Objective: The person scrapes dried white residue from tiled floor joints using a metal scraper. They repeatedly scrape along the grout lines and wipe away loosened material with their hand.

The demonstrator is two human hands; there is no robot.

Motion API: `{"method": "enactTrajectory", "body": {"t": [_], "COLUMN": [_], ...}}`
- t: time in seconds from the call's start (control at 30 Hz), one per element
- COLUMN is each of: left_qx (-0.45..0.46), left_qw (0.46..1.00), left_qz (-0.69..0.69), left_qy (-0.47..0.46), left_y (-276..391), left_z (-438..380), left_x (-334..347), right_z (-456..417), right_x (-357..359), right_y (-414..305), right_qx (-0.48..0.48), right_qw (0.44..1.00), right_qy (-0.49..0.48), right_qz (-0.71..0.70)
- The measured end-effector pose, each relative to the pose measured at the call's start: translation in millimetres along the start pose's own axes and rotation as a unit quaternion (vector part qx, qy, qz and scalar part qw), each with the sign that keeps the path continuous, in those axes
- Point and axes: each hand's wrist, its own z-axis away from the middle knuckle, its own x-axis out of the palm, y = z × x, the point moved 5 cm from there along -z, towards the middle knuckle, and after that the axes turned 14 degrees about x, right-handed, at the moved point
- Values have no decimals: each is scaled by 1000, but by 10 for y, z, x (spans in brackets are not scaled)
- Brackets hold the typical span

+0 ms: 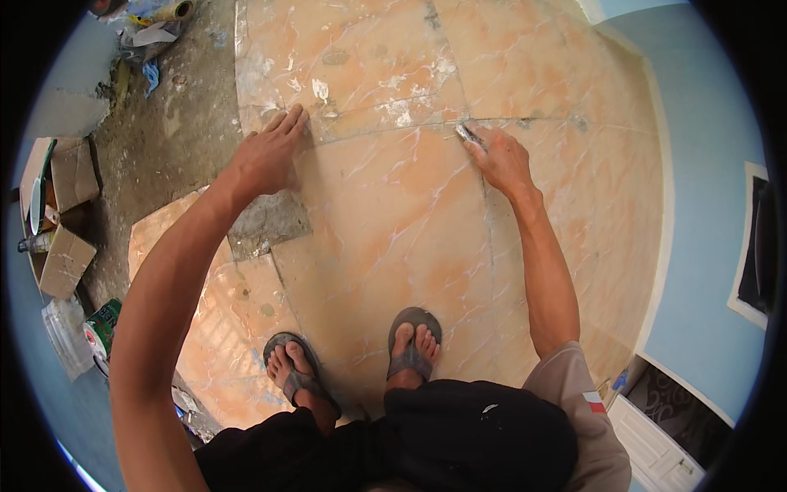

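Note:
My left hand (273, 150) rests palm down near a white-spotted seam in the orange-beige marbled floor covering (393, 203), fingers stretched forward and holding nothing visible. Its thumb side is blurred. In my right hand (504, 154) is a small silver-grey hand tool (470, 136), partly hidden by the fingers. The tool's tip lies by the point where a long cross seam meets a lengthwise joint. White and grey residue (399, 114) marks the covering between the two hands, mostly just beyond the cross seam.
Bare, stained concrete (166, 117) runs along the left. Beside it are an opened cardboard box (67, 258), a green can (104, 323) and plastic wrapping (150, 37). A blue wall (707, 184) curves along the right. My sandalled feet (415, 344) stand on the covering.

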Motion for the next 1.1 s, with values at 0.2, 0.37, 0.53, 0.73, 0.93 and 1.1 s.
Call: {"method": "enactTrajectory", "body": {"t": [0.2,0.37,0.53,0.73,0.93,1.1], "left_qx": [3,-2,-8,-1,5,5], "left_qw": [1000,1000,1000,1000,1000,1000], "left_qz": [0,-3,-1,-1,-12,-6], "left_qy": [4,-2,-5,13,12,4], "left_y": [6,3,38,-17,-51,21], "left_z": [-4,-5,-13,-13,-24,-63], "left_x": [12,11,-16,51,84,31], "right_z": [-432,-633,-739,-827,-885,-988], "right_x": [-51,-111,-100,-145,-234,-264], "right_y": [361,331,324,247,174,265], "right_qx": [-40,-79,-150,-148,-176,-199], "right_qw": [999,992,985,980,972,960], "right_qy": [6,43,8,-15,7,17], "right_qz": [22,88,85,130,157,196]}}
